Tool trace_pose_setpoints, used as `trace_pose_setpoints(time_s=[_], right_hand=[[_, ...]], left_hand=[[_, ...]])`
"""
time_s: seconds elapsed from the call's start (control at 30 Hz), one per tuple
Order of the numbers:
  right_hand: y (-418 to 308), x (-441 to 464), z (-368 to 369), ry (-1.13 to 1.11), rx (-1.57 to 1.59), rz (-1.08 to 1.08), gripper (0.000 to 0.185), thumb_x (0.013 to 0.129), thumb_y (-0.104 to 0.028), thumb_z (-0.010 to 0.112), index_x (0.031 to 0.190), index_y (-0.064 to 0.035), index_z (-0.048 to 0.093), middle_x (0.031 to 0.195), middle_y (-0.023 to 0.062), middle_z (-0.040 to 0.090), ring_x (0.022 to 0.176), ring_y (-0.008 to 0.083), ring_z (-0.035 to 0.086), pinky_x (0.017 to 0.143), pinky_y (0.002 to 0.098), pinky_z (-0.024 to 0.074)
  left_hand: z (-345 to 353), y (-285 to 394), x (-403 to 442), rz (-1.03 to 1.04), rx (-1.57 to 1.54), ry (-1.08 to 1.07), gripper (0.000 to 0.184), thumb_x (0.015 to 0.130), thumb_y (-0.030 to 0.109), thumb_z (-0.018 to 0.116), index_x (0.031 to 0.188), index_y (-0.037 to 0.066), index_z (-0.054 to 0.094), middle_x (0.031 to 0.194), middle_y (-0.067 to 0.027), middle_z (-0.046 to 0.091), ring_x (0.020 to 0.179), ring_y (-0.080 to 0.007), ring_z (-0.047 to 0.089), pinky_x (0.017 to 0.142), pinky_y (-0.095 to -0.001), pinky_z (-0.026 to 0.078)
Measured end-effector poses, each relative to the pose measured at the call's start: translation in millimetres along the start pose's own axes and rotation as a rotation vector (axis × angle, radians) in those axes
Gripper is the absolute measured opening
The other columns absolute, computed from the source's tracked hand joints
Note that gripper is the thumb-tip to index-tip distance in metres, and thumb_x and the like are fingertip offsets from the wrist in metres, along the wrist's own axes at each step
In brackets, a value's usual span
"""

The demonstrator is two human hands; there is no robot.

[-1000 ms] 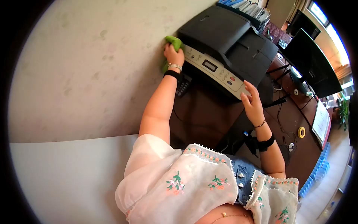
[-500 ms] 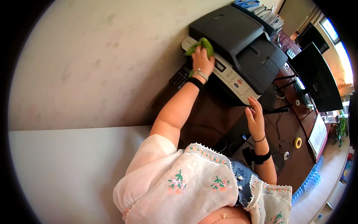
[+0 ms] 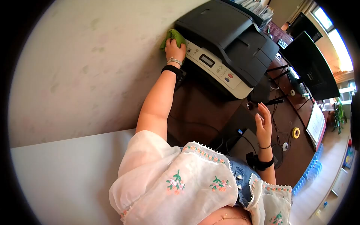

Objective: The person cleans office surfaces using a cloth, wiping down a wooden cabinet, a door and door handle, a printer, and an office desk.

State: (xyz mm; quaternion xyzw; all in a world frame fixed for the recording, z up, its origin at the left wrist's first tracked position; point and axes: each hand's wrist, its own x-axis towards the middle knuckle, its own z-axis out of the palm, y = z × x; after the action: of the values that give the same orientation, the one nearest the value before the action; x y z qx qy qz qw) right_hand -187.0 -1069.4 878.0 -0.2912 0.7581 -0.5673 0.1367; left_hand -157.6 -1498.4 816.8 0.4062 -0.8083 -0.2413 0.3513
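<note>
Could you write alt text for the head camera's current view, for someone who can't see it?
A person's left hand presses a green cloth to the left end of the control panel on a black-and-cream multifunction printer. The open right hand hovers over a brown desk with a monitor beyond.

My left grip (image 3: 175, 50) and the green cloth (image 3: 173, 36) hide the control panel's (image 3: 215, 66) wall-side end from me. I can't read its tiny lettering; the frame crops the paper rack (image 3: 258, 10).
</note>
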Motion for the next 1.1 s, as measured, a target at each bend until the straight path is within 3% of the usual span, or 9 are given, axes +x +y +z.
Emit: trace_pose_setpoints(time_s=[0.23, 0.27, 0.5, 0.63, 0.7, 0.77, 0.83, 0.97, 1.1], right_hand=[[4, -11, -5, -0.027, -0.003, 0.026, 0.033, 0.088, -0.010, 0.053, 0.121, -0.0055, 0.051, 0.132, 0.0062, 0.041, 0.116, 0.0154, 0.045, 0.092, 0.0280, 0.0390], [2, -12, -6, -0.029, 0.016, 0.033, 0.033, 0.088, -0.010, 0.053, 0.121, -0.0057, 0.051, 0.132, 0.0062, 0.041, 0.116, 0.0154, 0.045, 0.091, 0.0278, 0.0390], [5, -20, -8, -0.022, 0.022, 0.036, 0.033, 0.088, -0.010, 0.053, 0.120, -0.0057, 0.052, 0.132, 0.0066, 0.042, 0.116, 0.0157, 0.045, 0.091, 0.0276, 0.0394], [13, -26, -12, -0.016, -0.003, 0.051, 0.033, 0.088, -0.010, 0.053, 0.120, -0.0051, 0.052, 0.131, 0.0068, 0.042, 0.115, 0.0158, 0.046, 0.091, 0.0274, 0.0398], [17, -28, -16, -0.002, -0.017, 0.036, 0.033, 0.088, -0.010, 0.053, 0.120, -0.0045, 0.052, 0.131, 0.0069, 0.042, 0.115, 0.0157, 0.046, 0.090, 0.0272, 0.0404], [18, -33, -23, 0.016, -0.032, 0.034, 0.033, 0.088, -0.009, 0.053, 0.120, -0.0044, 0.051, 0.131, 0.0069, 0.042, 0.114, 0.0160, 0.046, 0.090, 0.0275, 0.0407], [24, -37, -28, 0.047, -0.036, 0.045, 0.033, 0.087, -0.009, 0.054, 0.120, -0.0042, 0.051, 0.131, 0.0069, 0.042, 0.114, 0.0162, 0.047, 0.090, 0.0278, 0.0411], [35, -48, -39, 0.070, -0.001, 0.068, 0.033, 0.088, -0.010, 0.054, 0.120, -0.0049, 0.051, 0.131, 0.0066, 0.042, 0.113, 0.0168, 0.047, 0.090, 0.0288, 0.0421], [42, -57, -37, 0.058, -0.039, 0.085, 0.034, 0.088, -0.011, 0.054, 0.121, -0.0066, 0.051, 0.131, 0.0067, 0.042, 0.114, 0.0172, 0.047, 0.091, 0.0290, 0.0416]], left_hand=[[-1, 32, -42, 0.146, -0.070, -0.036, 0.042, 0.076, 0.024, 0.058, 0.111, 0.001, 0.055, 0.132, -0.0229, 0.036, 0.111, -0.0423, 0.042, 0.092, -0.0462, 0.039], [-3, 48, -54, 0.160, -0.050, -0.027, 0.040, 0.074, 0.022, 0.061, 0.107, -0.001, 0.057, 0.127, -0.0242, 0.041, 0.111, -0.0399, 0.044, 0.095, -0.0422, 0.038], [6, 110, -122, 0.308, -0.030, -0.175, 0.029, 0.071, 0.022, 0.060, 0.091, 0.002, 0.058, 0.125, -0.0247, 0.043, 0.106, -0.0390, 0.047, 0.088, -0.0419, 0.043], [-5, 121, -143, 0.393, -0.042, -0.315, 0.030, 0.070, 0.021, 0.061, 0.095, 0.003, 0.060, 0.124, -0.0219, 0.044, 0.105, -0.0359, 0.049, 0.087, -0.0400, 0.045], [-16, 107, -129, 0.432, -0.264, -0.480, 0.028, 0.071, 0.021, 0.061, 0.092, 0.003, 0.061, 0.119, -0.0163, 0.050, 0.099, -0.0323, 0.053, 0.084, -0.0385, 0.047], [-28, 91, -103, 0.401, -0.388, -0.320, 0.031, 0.071, 0.021, 0.059, 0.094, 0.001, 0.062, 0.110, -0.0162, 0.055, 0.099, -0.0323, 0.053, 0.087, -0.0378, 0.044], [-23, 62, -72, 0.400, -0.199, -0.102, 0.030, 0.071, 0.020, 0.058, 0.095, 0.002, 0.062, 0.111, -0.0136, 0.055, 0.101, -0.0316, 0.053, 0.086, -0.0385, 0.045], [-20, 60, -50, 0.379, 0.242, -0.298, 0.041, 0.073, 0.024, 0.058, 0.111, 0.008, 0.057, 0.127, -0.0092, 0.047, 0.107, -0.0310, 0.049, 0.087, -0.0402, 0.046], [-25, 74, -44, 0.381, 0.367, -0.418, 0.045, 0.072, 0.025, 0.059, 0.115, 0.009, 0.055, 0.131, -0.0096, 0.043, 0.108, -0.0305, 0.048, 0.088, -0.0405, 0.046]])
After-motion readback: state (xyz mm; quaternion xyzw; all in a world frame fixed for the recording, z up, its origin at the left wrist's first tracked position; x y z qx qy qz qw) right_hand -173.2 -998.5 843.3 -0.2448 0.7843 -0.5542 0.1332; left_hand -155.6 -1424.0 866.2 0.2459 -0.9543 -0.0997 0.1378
